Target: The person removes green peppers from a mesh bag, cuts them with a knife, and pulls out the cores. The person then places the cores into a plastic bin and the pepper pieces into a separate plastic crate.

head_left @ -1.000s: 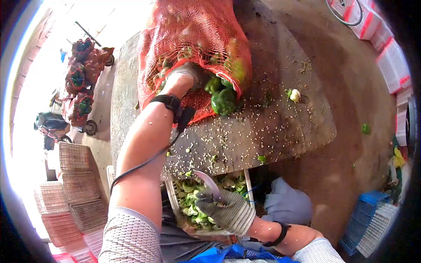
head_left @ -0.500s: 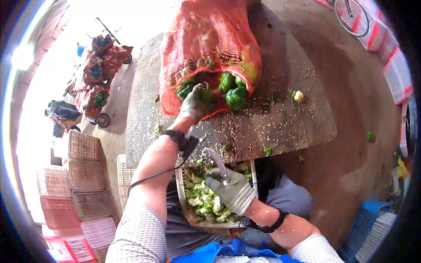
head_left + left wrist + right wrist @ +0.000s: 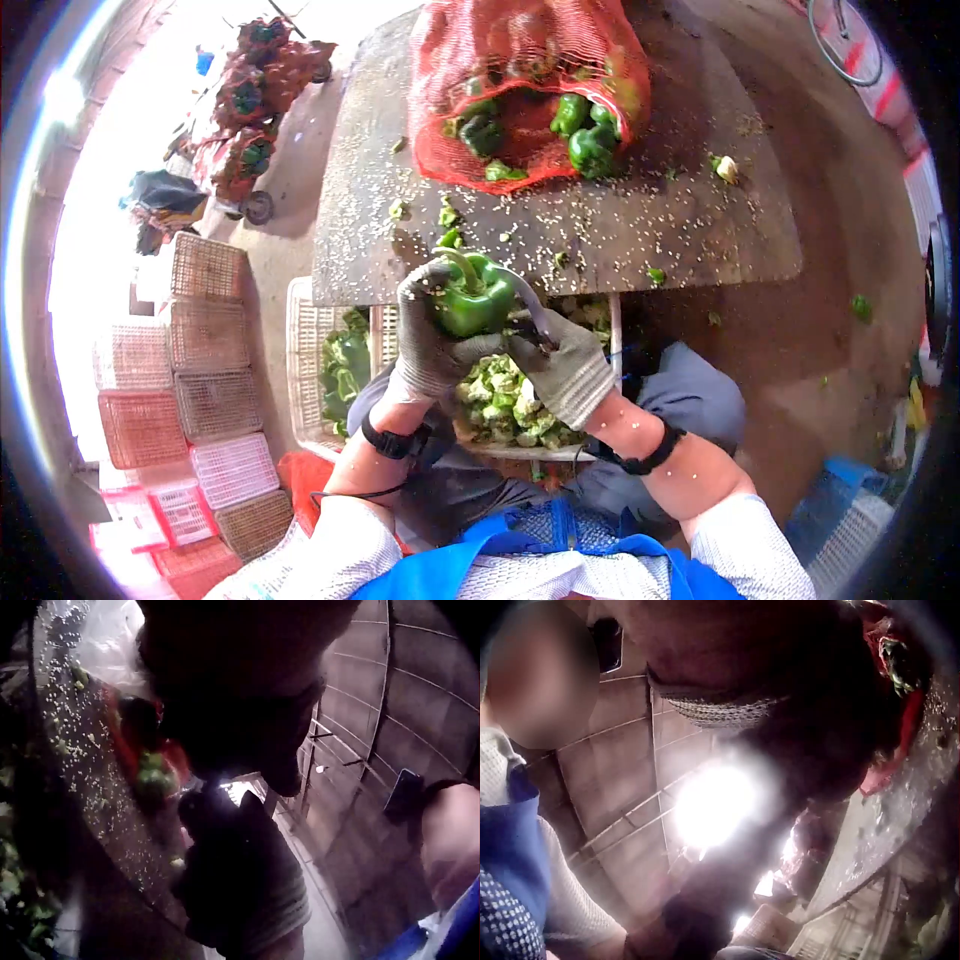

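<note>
Fingers (image 3: 420,280) of the left hand (image 3: 424,335) curled round a green pepper (image 3: 474,304), right hand (image 3: 565,364) with knife (image 3: 529,299) beside it.

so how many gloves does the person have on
2: one glove on the left hand, which grips a green pepper, and another glove on the right hand, which holds a curved knife. Both show in the head view.

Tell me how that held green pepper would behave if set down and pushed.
The green pepper would probably roll unevenly, given its rounded, bulging sides. Its glossy skin suggests it may slip. The projecting stem could stop a full roll.
</note>
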Demonstrator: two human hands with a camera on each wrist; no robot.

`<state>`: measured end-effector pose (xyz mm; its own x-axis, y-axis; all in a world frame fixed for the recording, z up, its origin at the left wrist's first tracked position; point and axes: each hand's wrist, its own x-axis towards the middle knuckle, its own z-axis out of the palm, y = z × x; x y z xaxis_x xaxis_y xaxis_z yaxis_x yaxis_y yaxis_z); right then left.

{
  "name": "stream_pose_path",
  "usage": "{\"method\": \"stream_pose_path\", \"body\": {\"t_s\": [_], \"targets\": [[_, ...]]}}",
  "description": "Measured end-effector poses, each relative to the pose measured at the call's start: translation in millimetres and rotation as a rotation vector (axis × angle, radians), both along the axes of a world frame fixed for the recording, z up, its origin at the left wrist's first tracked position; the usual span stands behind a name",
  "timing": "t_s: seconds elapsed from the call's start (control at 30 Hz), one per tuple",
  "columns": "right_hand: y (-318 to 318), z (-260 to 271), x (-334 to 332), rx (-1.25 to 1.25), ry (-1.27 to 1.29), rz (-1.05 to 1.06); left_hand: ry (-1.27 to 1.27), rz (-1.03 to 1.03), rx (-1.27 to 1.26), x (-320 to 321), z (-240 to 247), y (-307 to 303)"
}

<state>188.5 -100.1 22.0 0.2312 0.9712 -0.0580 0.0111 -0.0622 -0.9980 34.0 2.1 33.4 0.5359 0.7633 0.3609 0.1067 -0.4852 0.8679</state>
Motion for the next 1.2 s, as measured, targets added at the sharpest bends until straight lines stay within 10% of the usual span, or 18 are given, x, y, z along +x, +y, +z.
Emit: {"method": "stream_pose_path", "body": {"t_s": [0.5, 0.63, 0.73, 0.87, 1.0, 1.2], "targets": [[26.9, -21.8, -38.6, 0.155, -0.333, -0.047, 0.027, 0.205, 0.242, 9.8, 11.3, 7.8], [39.4, -40.2, -62.8, 0.143, -0.128, -0.08, -0.331, 0.393, -0.416, 20.9, 29.3, 6.6], [36.1, -45.5, -81.1, 0.144, -0.115, -0.046, -0.538, 0.46, -0.464, 9.0, 27.9, 28.4], [23.6, -28.0, -81.6, -0.21, -0.278, 0.162, -0.861, 0.201, -0.676, -22.8, 16.1, 62.8], [18.8, -50.7, -51.4, -0.16, 0.069, 0.012, -0.676, 0.116, -0.753, -45.3, -0.7, 68.5], [29.3, 4.6, -25.9, 0.055, -0.188, -0.015, -0.377, -0.142, -0.95, -31.3, -2.1, 27.5]]}}
